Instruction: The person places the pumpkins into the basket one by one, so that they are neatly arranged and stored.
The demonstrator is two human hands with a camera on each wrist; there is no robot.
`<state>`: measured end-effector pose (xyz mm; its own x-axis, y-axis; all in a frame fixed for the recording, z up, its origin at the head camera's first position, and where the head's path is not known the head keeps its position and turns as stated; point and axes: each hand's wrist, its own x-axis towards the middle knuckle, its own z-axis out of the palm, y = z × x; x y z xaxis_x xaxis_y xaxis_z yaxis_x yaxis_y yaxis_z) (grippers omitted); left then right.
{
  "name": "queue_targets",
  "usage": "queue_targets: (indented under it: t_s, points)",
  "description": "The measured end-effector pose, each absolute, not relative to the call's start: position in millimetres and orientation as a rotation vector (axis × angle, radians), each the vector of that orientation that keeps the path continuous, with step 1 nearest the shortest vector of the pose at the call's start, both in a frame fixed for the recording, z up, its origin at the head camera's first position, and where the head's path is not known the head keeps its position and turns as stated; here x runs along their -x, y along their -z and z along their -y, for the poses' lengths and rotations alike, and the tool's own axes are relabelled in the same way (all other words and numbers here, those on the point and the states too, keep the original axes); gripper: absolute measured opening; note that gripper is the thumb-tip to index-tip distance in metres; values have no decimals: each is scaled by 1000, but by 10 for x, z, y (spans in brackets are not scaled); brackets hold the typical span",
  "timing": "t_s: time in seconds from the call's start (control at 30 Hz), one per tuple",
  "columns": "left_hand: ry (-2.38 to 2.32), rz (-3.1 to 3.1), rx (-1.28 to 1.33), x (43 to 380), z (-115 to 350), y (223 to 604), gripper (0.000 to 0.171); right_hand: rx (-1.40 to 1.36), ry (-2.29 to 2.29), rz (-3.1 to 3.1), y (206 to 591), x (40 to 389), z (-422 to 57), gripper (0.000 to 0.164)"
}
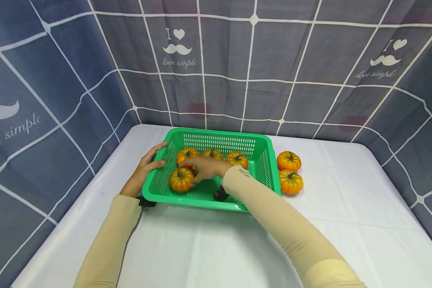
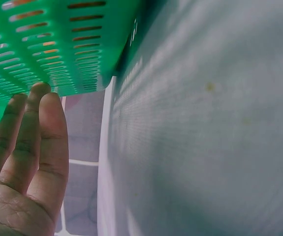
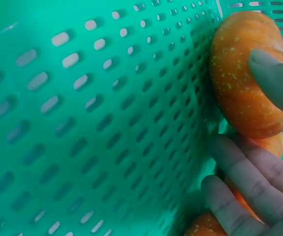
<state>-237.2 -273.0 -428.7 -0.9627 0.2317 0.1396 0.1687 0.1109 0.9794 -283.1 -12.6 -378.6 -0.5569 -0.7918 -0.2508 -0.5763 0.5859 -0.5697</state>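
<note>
A green plastic basket (image 1: 216, 205) with slotted walls stands on the white-covered table. My left hand (image 1: 145, 168) holds its left rim, thumb over the edge; in the left wrist view, straight fingers (image 2: 52, 142) lie against the outer wall. Inside the basket, my right hand (image 1: 207, 167) grips a small orange pumpkin (image 1: 180, 179) at the front left. The right wrist view has the thumb across this pumpkin (image 3: 242, 83), with other fingers extended below it. Behind sit three more pumpkins: one at left (image 1: 187, 154), one in the middle (image 1: 213, 153) and one at right (image 1: 237, 158).
Two more pumpkins, a rear one (image 1: 289, 161) and a front one (image 1: 291, 182), lie on the table (image 1: 345, 208) close beside the basket's right wall. A grey checked curtain (image 1: 227, 60) hangs behind the table and along both sides.
</note>
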Motion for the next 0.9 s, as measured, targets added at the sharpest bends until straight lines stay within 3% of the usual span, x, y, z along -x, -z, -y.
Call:
queue_targets:
  t_s: [0.3,0.57,0.9]
  points:
    - [-1951,-2369,-374,2367,2731,4265,69,983,542,-2302,3690,2814,78,82]
    - [-1937,-2384,-401,2369,2712,4268,69,955,428,-2357,3463,2724,-34,78]
    - [-1986,-2331,-404,2369,2738,4285,68,1027,763,-2230,3352,2667,-321,71]
